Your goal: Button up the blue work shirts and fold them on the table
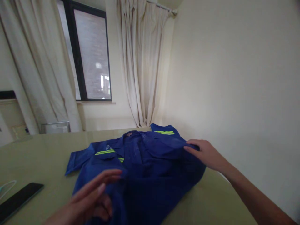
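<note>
A blue short-sleeved work shirt (154, 162) with yellow-green reflective stripes lies spread on the table, its collar toward the far side and its front partly open. My right hand (203, 153) pinches the shirt's right edge below the sleeve and lifts the cloth a little. Over the near left part of the shirt is my left hand (93, 197), fingers stretched forward and the thumb apart from them. No cloth shows between its fingers. The shirt's lower end runs out of view at the bottom.
The greenish table (53, 156) carries a black phone (21, 200) at the near left, with a white cord (9, 189) beside it. Behind the table hang beige curtains (142, 62) around a dark-framed window (91, 53). A pale wall (234, 78) stands close on the right.
</note>
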A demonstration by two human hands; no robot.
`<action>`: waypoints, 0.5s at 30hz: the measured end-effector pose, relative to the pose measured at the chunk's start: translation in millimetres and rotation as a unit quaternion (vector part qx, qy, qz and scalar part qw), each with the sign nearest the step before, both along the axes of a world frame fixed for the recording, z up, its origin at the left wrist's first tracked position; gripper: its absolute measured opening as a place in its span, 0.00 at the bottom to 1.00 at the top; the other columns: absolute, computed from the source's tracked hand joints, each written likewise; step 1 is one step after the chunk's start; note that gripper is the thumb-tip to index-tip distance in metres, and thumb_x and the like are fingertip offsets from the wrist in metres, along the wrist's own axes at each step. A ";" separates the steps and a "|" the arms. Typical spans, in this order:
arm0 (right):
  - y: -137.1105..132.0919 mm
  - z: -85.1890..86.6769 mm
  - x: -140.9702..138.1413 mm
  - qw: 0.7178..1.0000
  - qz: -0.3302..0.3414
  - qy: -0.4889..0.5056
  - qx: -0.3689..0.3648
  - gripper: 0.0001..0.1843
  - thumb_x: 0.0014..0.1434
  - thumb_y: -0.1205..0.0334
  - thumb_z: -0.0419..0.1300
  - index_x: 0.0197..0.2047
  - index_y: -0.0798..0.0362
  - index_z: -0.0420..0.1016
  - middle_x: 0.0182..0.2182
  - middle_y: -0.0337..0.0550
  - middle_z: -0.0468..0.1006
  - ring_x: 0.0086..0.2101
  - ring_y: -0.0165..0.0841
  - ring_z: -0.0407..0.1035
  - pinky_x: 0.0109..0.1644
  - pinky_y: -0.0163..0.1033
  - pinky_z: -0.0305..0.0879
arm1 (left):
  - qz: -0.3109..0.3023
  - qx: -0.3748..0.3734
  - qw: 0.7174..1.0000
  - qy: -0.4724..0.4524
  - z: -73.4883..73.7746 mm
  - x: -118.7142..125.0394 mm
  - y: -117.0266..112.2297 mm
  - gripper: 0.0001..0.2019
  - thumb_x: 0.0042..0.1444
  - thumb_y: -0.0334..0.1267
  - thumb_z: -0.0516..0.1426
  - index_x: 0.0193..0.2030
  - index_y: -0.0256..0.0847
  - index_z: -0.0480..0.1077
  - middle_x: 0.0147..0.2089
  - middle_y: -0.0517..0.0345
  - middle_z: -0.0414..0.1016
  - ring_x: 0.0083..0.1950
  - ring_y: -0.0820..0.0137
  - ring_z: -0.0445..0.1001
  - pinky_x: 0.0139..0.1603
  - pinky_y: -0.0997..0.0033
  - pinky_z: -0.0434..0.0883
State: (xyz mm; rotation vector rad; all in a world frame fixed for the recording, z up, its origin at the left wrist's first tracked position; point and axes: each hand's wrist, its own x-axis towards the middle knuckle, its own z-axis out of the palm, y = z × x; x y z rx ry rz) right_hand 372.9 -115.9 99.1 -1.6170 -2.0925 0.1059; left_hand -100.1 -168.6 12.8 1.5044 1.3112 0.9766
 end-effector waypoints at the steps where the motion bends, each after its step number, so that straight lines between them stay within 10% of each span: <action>1: -13.6 2.0 -21.8 0.998 0.053 0.022 -0.025 0.20 0.66 0.44 0.56 0.46 0.45 0.83 0.46 0.45 0.83 0.47 0.44 0.75 0.55 0.46 0.68 | -0.111 -0.064 0.992 0.014 -3.9 15.8 -6.3 0.33 0.58 0.69 0.52 0.64 0.56 0.70 0.57 0.54 0.80 0.37 0.62 0.82 0.36 0.61 0.81; 3: -35.8 -1.1 -57.1 0.984 0.152 0.032 -0.086 0.22 0.63 0.42 0.60 0.55 0.42 0.80 0.52 0.43 0.81 0.52 0.44 0.73 0.60 0.46 0.65 | -0.211 -0.077 0.970 0.097 -10.7 39.9 -6.5 0.26 0.64 0.63 0.49 0.59 0.54 0.73 0.50 0.55 0.82 0.37 0.64 0.81 0.40 0.63 0.80; 6: -41.0 -26.8 -80.7 0.933 0.268 0.009 -0.240 0.32 0.57 0.39 0.66 0.62 0.41 0.75 0.51 0.42 0.82 0.49 0.42 0.75 0.56 0.42 0.69 | -0.106 0.098 0.952 0.271 -28.7 59.1 18.4 0.24 0.69 0.54 0.44 0.46 0.46 0.78 0.45 0.51 0.82 0.48 0.60 0.79 0.54 0.58 0.75; 11: -10.5 -113.6 -74.4 0.977 0.124 -0.034 -0.170 0.36 0.65 0.37 0.56 0.68 0.50 0.69 0.66 0.54 0.69 0.63 0.49 0.63 0.69 0.52 0.56 | 0.017 0.117 0.877 0.467 -90.2 60.0 62.2 0.36 0.63 0.60 0.50 0.73 0.42 0.61 0.75 0.38 0.57 0.75 0.38 0.53 0.69 0.27 0.51; 15: -29.7 -152.7 -78.7 0.978 0.110 -0.094 -0.148 0.38 0.64 0.36 0.59 0.71 0.45 0.65 0.70 0.55 0.62 0.66 0.54 0.58 0.70 0.58 0.52 | -0.054 0.139 0.863 0.482 -107.9 34.6 86.4 0.34 0.66 0.61 0.46 0.75 0.54 0.54 0.78 0.50 0.50 0.79 0.47 0.45 0.74 0.33 0.43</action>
